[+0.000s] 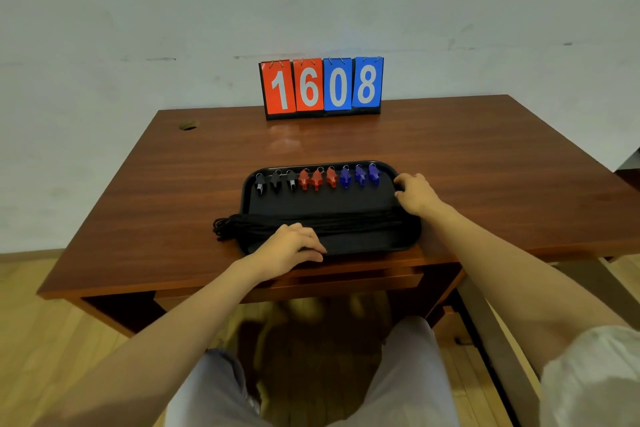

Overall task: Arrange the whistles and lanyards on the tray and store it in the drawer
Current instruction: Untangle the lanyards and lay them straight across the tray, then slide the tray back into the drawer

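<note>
A black oblong tray (322,204) lies near the front edge of a reddish-brown wooden desk (173,184), its long axis running left to right across the view. Along its far side stand nine whistles in one row parallel to that axis: three black whistles (276,181) at the left, three red whistles (317,178) in the middle, three blue whistles (360,175) at the right. Each has a small metal ring at its far end and its narrower end pointing toward the person. Across the near half of the tray lies a bundle of black lanyards (346,222), stretched lengthwise along the tray; its looped left end hangs over the tray's left rim onto the desk.

The left hand (289,246) lies palm down on the near-left part of the tray, fingers loosely together and curled over the lanyard bundle and the front rim, thumb along the rim. The right hand (415,194) is at the tray's right rim, fingers bent and closed around the edge just beside the blue whistles; how firmly it grips I cannot tell.

Under the desk's front edge a shallow wooden drawer (346,282) shows just below the tray. At the back of the desk, against the pale wall, stands a flip scoreboard (322,88): two red cards reading "1" and "6", two blue cards reading "0" and "8".
</note>
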`<state>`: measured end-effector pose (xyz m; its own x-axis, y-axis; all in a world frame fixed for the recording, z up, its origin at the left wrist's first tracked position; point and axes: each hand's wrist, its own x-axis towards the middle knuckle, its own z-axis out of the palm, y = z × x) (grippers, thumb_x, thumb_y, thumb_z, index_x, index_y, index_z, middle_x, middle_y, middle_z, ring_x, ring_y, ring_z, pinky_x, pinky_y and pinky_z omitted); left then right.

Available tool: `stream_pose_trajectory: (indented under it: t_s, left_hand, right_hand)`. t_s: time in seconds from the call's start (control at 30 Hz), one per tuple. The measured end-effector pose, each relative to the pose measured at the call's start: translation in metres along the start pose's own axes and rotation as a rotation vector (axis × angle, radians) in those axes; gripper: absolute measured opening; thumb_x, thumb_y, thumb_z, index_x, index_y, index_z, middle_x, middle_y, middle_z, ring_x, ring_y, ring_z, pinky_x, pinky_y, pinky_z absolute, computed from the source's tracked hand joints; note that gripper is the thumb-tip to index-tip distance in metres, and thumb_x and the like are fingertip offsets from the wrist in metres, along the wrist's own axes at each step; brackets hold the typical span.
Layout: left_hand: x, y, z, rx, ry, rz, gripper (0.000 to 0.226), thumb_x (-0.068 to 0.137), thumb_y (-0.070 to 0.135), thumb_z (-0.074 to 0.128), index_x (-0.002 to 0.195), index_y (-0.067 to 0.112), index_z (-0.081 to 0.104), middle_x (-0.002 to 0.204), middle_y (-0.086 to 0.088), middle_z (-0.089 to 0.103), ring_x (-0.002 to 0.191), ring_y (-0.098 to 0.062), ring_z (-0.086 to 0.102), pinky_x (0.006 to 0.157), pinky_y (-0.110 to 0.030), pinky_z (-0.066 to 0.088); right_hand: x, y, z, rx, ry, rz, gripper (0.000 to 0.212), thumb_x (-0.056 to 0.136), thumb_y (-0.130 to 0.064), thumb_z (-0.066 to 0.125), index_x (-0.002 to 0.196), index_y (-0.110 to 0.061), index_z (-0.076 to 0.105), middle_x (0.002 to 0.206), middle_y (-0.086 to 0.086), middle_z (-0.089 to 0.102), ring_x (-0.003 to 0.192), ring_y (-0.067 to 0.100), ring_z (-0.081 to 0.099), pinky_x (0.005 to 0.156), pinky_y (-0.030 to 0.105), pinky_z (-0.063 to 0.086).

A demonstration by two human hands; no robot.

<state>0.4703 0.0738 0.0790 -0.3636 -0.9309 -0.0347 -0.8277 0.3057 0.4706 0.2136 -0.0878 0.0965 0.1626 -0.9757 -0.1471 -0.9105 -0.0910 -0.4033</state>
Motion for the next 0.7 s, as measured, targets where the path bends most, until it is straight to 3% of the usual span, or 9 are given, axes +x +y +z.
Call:
stream_pose_trajectory:
  t_s: [0.2, 0.33, 0.4, 0.53, 0.63, 0.7]
  left_hand:
    - [0.001, -0.021, -0.011, 0.134, 0.071, -0.035, 0.026, 0.094, 0.030, 0.053, 0.114, 0.023, 0.068, 0.111, 0.008, 0.059, 0.105, -0.013, 0.049, 0.093, -0.029, 0.037]
    - [0.003, -0.042, -0.023, 0.203, 0.140, -0.127, 0.026, 0.092, 0.030, 0.056, 0.113, 0.023, 0.070, 0.095, 0.005, 0.046, 0.096, -0.018, 0.050, 0.081, -0.026, 0.033]
    - [0.005, -0.050, -0.030, 0.246, 0.140, -0.191, 0.027, 0.093, 0.032, 0.055, 0.114, 0.024, 0.069, 0.092, 0.005, 0.048, 0.098, -0.020, 0.052, 0.079, -0.029, 0.033]
    - [0.013, -0.063, -0.038, 0.255, 0.178, -0.376, 0.029, 0.097, 0.028, 0.049, 0.120, 0.021, 0.065, 0.111, -0.004, 0.063, 0.109, -0.025, 0.056, 0.090, -0.035, 0.041]
    - [0.023, -0.066, -0.038, 0.167, 0.225, -0.540, 0.033, 0.100, 0.018, 0.041, 0.126, 0.012, 0.060, 0.128, -0.012, 0.058, 0.115, -0.031, 0.056, 0.099, -0.040, 0.044]
    - [0.030, -0.061, -0.037, 0.141, 0.239, -0.618, 0.038, 0.101, 0.024, 0.036, 0.126, 0.007, 0.058, 0.129, -0.018, 0.054, 0.114, -0.035, 0.054, 0.097, -0.041, 0.045]
  right_hand:
    - [0.011, -0.006, 0.003, 0.021, 0.022, 0.065, 0.050, 0.097, -0.018, 0.044, 0.145, -0.018, 0.031, 0.145, 0.018, 0.032, 0.110, 0.039, 0.054, 0.081, 0.038, 0.043]
    - [0.016, -0.008, 0.003, 0.031, 0.029, 0.099, 0.048, 0.098, -0.017, 0.041, 0.144, -0.016, 0.030, 0.142, 0.018, 0.035, 0.108, 0.040, 0.054, 0.084, 0.042, 0.046]
    - [0.018, -0.009, 0.004, 0.039, 0.040, 0.128, 0.048, 0.098, -0.015, 0.039, 0.144, -0.013, 0.027, 0.143, 0.019, 0.032, 0.109, 0.040, 0.053, 0.083, 0.043, 0.046]
    - [0.021, -0.011, 0.004, 0.062, 0.043, 0.122, 0.050, 0.098, -0.013, 0.037, 0.147, -0.011, 0.024, 0.147, 0.018, 0.030, 0.120, 0.040, 0.049, 0.091, 0.045, 0.044]
    - [0.024, -0.012, 0.005, 0.087, 0.035, 0.079, 0.046, 0.099, -0.013, 0.036, 0.144, -0.008, 0.032, 0.144, 0.018, 0.038, 0.122, 0.037, 0.047, 0.095, 0.044, 0.045]
    - [0.026, -0.012, 0.004, 0.110, 0.042, 0.075, 0.041, 0.099, -0.013, 0.035, 0.138, -0.006, 0.041, 0.139, 0.018, 0.045, 0.120, 0.036, 0.049, 0.095, 0.043, 0.045]
